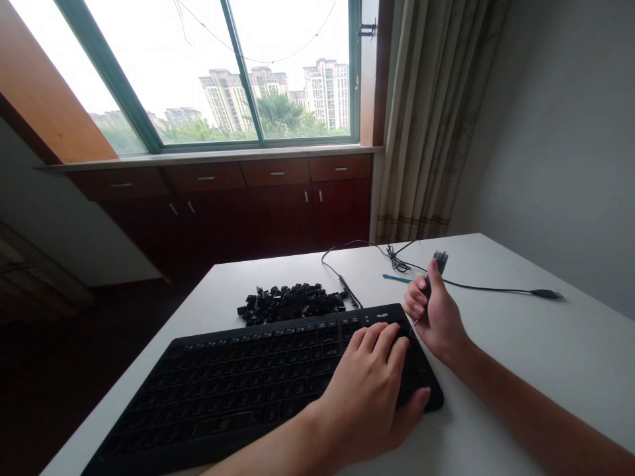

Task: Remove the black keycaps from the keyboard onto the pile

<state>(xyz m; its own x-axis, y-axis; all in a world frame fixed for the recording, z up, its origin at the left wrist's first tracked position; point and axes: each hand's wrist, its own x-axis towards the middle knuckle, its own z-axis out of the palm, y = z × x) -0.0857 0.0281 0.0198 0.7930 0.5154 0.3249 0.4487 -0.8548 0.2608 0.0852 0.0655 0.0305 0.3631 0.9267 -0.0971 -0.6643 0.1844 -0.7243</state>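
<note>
A black keyboard [258,370] lies slanted on the white table, most of its main keycaps off and the small top-row keys still in place. My left hand [372,377] rests over its number-pad end, fingers spread and touching it, the thumb near the front edge. Raised just past the keyboard's right corner, my right hand [436,307] is closed around a keycap puller [439,259]. A grey, brush-like end shows above the thumb and a thin wire below the fingers. Behind the keyboard sits a heap of loose black keycaps [290,303]. My left hand hides much of the number pad.
On the white table [536,370], a thin blue stick [397,277] lies behind my right hand. A black cable [486,286] with a bundled coil runs to a plug [546,293] on the right. One long black strip [350,291] lies beside the heap. Cabinets [278,211] stand beyond.
</note>
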